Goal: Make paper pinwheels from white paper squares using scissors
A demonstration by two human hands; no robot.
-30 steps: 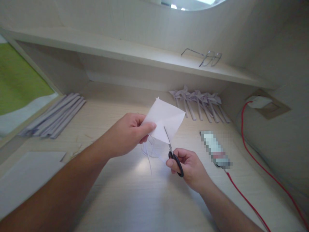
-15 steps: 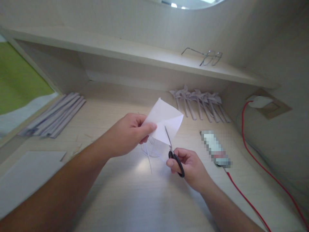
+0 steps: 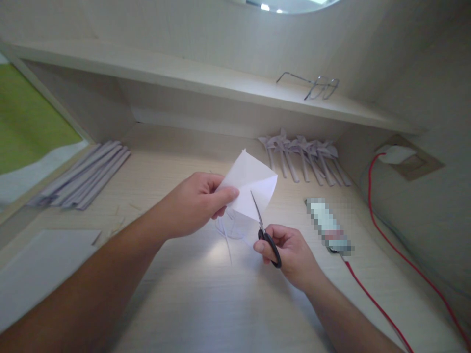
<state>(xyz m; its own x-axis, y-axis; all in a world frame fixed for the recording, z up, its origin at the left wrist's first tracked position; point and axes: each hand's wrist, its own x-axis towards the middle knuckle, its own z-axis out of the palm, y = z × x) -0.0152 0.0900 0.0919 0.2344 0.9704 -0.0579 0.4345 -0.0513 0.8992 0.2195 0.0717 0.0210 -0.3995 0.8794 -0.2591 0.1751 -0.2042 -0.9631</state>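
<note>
Just above the pale table [image 3: 206,304], between the two hands, a square of white paper [image 3: 245,174] is held at a slant, one corner pointing away from the person. The left hand [image 3: 200,203] grips its near left side, thumb flat on top. The right hand [image 3: 289,252] is closed around the black handles of a pair of scissors [image 3: 262,235], and one slim blade shows across the paper's face from the lower edge — I can't make out where the other blade runs. Beneath the paper, thin white strips [image 3: 225,235] lie curled on the table.

Farther back on the right I see a row of paper pinwheels [image 3: 303,149]; at the left, a bundle of rolled paper sticks [image 3: 95,179]. A phone [image 3: 326,223] lies beyond the right hand — its screen blurred — and eyeglasses [image 3: 324,86] rest on the shelf [image 3: 184,73].
</note>
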